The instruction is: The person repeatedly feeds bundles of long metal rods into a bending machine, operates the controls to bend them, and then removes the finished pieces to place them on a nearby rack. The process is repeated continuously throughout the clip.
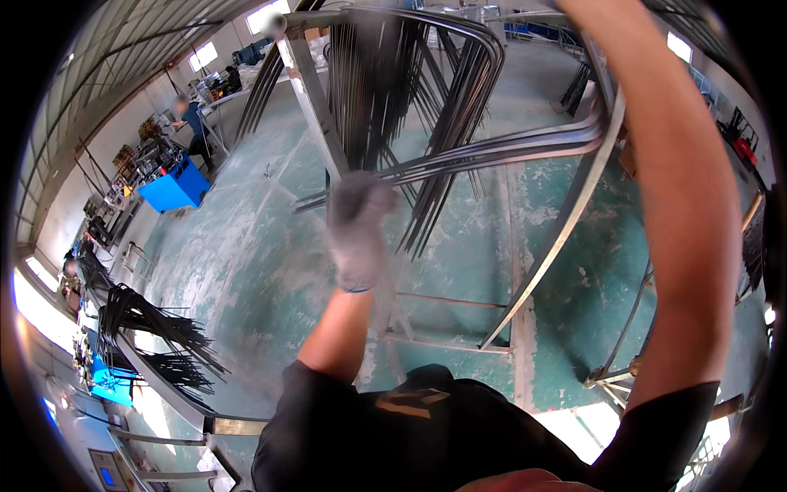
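My left hand (361, 234), in a grey glove with a dark patch, is closed around a bundle of thin bent metal rods (508, 146). It is blurred by motion. The rod ends stick out past the hand on the left, while the bundle runs right and bends upward near my right forearm (684, 189). That bare forearm reaches up past the top edge, so my right hand is out of view. Behind the bundle, many dark bent rods (352, 90) hang from a metal rack, whose pale upright post (305, 86) slants down toward my left hand.
A slanting rack leg (557, 246) meets a low floor frame (451, 344). More black rods (139, 320) hang on a stand at the left. Farther off are a blue machine (175, 184) and a person (195, 127). A red vehicle (744, 148) stands far right.
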`<state>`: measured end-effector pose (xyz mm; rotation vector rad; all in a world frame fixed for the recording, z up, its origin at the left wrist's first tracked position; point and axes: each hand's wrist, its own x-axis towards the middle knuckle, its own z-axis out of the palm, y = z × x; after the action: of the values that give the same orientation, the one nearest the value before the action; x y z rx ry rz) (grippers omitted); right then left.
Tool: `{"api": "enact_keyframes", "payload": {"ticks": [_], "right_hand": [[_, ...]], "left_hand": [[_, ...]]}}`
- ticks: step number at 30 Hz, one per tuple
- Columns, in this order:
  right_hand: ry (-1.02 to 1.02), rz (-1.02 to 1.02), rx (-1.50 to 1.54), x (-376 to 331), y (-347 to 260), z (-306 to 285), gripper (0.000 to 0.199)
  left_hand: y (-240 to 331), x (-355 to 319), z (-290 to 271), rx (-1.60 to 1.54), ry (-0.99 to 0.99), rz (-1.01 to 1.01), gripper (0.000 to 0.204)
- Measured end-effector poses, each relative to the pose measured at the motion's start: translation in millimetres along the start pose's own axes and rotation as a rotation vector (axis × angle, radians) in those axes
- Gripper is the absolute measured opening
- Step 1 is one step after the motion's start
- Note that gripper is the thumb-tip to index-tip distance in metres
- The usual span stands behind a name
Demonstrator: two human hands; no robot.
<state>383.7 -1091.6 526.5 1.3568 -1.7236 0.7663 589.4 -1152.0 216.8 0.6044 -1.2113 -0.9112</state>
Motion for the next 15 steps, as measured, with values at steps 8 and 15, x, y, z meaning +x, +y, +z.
{"api": "enact_keyframes", "payload": {"ticks": [8,15], "right_hand": [[0.177,-0.391,0.397,26.8,-132.7,202.3,0.025],[0.172,-0.365,0.233,36.5,-138.8,262.9,0.021]], "left_hand": [[-5.4,91.2,-68.8,0.444,0.143,0.31,0.05],[-38.3,93.4,-62.4,0.043,-0.212,-0.243,0.034]]}}
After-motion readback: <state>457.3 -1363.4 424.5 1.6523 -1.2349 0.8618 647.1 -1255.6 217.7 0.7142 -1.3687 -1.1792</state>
